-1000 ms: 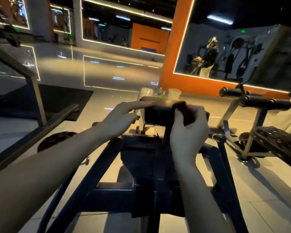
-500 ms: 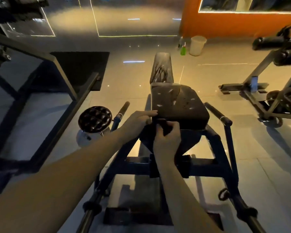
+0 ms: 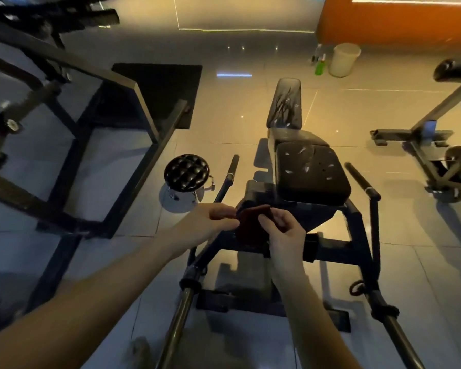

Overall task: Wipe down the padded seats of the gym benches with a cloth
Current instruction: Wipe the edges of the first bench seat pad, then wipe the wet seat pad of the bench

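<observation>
Small dark-red cloth (image 3: 250,222), crumpled and folded over on itself, held up btwn both hands. Pinched at its 9 o'clock edge btwn thumb and fingertips of left hand (image 3: 210,221). Gripped at its 2 o'clock corner by right hand (image 3: 285,233), fingers curled in, thumb and forefinger nipping the fabric. Hanging in front of the bench frame (image 3: 357,225), approx. 7 o'clock from the padded seat (image 3: 310,174) and just short of its near edge. Contact w/ the metal impossible to tell.

Seat black, squarish w/ rounded corners, dull sheen, flecked w/ pale scuffs or tears across the top. At its 12 o'clock, a narrow upright back pad (image 3: 286,105), likewise marked w/ pale streaks. Dark handle bars (image 3: 359,179) at 3 and 9 o'clock.

Further out:
- Round tufted black stool (image 3: 186,171) on chrome base at 9 o'clock.
- Black floor mat (image 3: 155,94) at 10.
- White bucket (image 3: 343,59) and green spray bottle (image 3: 320,66) side by side at 1, near an orange wall (image 3: 397,22).
- Second machine (image 3: 426,145) at 3.
- Glossy pale floor tiles (image 3: 237,123) all round.
</observation>
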The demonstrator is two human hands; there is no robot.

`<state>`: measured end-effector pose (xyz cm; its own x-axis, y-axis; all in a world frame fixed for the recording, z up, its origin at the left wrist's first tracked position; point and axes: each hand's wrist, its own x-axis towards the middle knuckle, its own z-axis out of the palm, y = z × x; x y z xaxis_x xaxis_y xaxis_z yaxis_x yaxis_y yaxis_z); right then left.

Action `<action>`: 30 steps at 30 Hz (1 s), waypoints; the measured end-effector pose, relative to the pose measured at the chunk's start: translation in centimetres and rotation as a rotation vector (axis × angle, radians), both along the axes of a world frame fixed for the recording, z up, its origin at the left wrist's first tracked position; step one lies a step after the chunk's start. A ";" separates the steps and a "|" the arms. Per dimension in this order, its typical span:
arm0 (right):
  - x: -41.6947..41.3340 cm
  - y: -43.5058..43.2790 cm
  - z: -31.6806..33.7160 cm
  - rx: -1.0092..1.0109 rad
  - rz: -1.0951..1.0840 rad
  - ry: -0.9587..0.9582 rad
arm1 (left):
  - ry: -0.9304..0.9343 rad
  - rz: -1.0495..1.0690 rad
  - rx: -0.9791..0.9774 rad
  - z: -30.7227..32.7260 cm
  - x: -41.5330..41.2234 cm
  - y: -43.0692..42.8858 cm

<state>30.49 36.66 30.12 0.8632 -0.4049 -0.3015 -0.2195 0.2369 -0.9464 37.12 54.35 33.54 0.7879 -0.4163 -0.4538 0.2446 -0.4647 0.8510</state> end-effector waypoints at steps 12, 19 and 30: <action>5.6 23.2 2.7 -0.016 -0.087 0.047 | 0.091 -0.168 -0.055 0.2 7.8 21.8; 10.9 29.6 5.2 -0.015 -0.113 0.018 | 0.227 -0.095 -0.129 1.4 12.8 27.9; 17.1 26.8 6.0 0.182 -0.303 -0.048 | 0.287 -0.160 -0.228 3.9 22.4 22.9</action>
<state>47.61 63.44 36.09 0.7271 -0.5881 -0.3543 -0.0697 0.4501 -0.8902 59.55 77.22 37.41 0.5597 -0.6388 -0.5279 0.4272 -0.3234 0.8443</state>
